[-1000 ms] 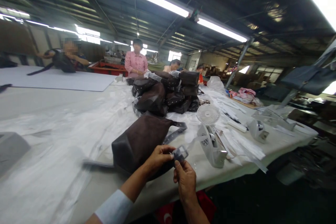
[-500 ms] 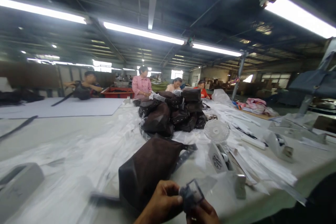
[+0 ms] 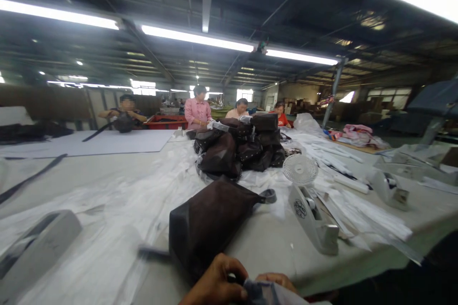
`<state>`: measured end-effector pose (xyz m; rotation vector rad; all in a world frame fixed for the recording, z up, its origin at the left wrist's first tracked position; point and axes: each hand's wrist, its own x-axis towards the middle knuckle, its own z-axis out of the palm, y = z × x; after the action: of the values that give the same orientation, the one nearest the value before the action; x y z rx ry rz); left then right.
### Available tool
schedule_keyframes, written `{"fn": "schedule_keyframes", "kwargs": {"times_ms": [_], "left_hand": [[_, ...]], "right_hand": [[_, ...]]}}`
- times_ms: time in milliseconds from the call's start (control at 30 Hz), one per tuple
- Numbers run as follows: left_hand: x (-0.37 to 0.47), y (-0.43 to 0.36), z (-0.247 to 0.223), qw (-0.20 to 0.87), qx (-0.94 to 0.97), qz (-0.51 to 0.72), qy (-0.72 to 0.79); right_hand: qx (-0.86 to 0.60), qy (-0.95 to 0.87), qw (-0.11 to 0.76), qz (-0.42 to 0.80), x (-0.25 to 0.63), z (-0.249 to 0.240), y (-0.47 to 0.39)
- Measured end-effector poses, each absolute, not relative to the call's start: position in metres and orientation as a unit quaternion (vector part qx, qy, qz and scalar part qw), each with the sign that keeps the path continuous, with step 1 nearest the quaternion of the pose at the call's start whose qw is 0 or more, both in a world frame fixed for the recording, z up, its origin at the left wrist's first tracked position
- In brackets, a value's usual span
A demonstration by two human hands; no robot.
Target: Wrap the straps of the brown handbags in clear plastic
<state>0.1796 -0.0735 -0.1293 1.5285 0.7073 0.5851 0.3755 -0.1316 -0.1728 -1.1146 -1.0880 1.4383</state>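
Observation:
At the bottom centre my left hand [image 3: 218, 282] is closed, its thumb and fingers pinching the edge of a translucent plastic piece [image 3: 277, 293] with a dark part showing. My right hand [image 3: 278, 278] is partly behind that plastic, with fingers bent round it. Just beyond my left hand a dark brown bag [image 3: 211, 219] lies on the table, its strap loop pointing right. A grey tape dispenser [image 3: 313, 224] stands to the right of the bag.
Several dark bags [image 3: 222, 157] are piled mid-table beside a small white fan [image 3: 299, 169]. Another dispenser [image 3: 43, 243] is at the left. Plastic sheets [image 3: 100, 219] cover much of the left side. Several people stand or sit across the table.
My hands and the plastic piece have moved lower, and more translucent plastic now shows at the bottom edge. The clear plastic near the right dispenser has gone from there. The view has shifted slightly.

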Motion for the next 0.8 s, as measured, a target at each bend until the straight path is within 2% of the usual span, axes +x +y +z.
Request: {"fn": "schedule_keyframes", "kwargs": {"times_ms": [133, 300, 400, 667, 800], "left_hand": [[0.173, -0.084, -0.124, 0.599, 0.701, 0.239, 0.306], [0.167, -0.092, -0.123, 0.43, 0.812, 0.232, 0.32], [0.165, -0.096, -0.131, 0.364, 0.847, 0.234, 0.309], [0.155, -0.106, -0.118, 0.374, 0.87, 0.221, 0.235], [0.15, -0.105, -0.111, 0.391, 0.871, 0.2, 0.219]], "right_hand": [[-0.467, -0.423, 0.461, 0.625, 0.361, -0.178, -0.141], [-0.495, -0.421, 0.454, 0.609, 0.35, -0.168, -0.157], [-0.517, -0.427, 0.434, 0.602, 0.347, -0.161, -0.163], [-0.505, -0.49, 0.405, 0.584, 0.342, -0.132, -0.184], [-0.485, -0.494, 0.45, 0.564, 0.342, -0.126, -0.188]]}}
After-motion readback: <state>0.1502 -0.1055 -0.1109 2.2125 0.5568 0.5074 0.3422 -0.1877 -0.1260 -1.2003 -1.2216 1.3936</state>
